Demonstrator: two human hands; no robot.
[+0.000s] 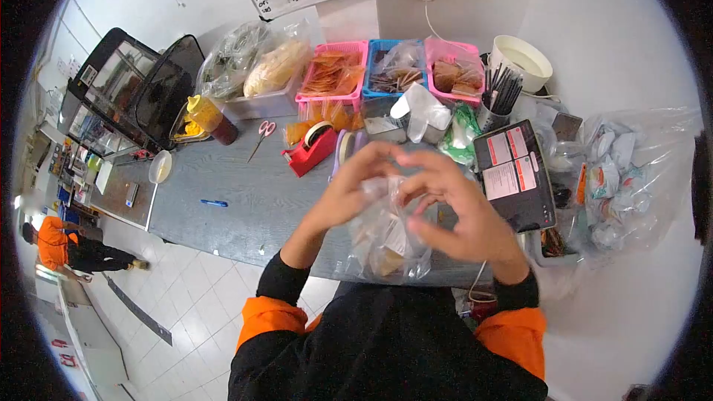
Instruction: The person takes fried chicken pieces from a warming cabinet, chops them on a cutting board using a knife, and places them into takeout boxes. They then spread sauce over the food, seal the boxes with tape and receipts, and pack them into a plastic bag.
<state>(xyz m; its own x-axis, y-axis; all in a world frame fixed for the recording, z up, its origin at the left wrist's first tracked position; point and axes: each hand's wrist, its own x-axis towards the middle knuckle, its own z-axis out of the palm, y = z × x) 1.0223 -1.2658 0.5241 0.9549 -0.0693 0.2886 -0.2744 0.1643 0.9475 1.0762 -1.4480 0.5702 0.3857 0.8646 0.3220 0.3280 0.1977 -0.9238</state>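
A clear plastic bag stands at the table's front edge, close to my body. Inside it are a pale, paper-like item and something brownish that I cannot make out. My left hand is at the top of the bag, its fingers curved around the gathered plastic and partly blurred. On the other side, my right hand is raised beside the bag's top with bent fingers spread and the thumb apart. The fingertips of both hands come close together above the bag.
Behind my hands are a red tape dispenser, scissors and a tablet. Coloured baskets of packets line the back. A sauce bottle and blue pen lie leftward. A co-worker stands far left.
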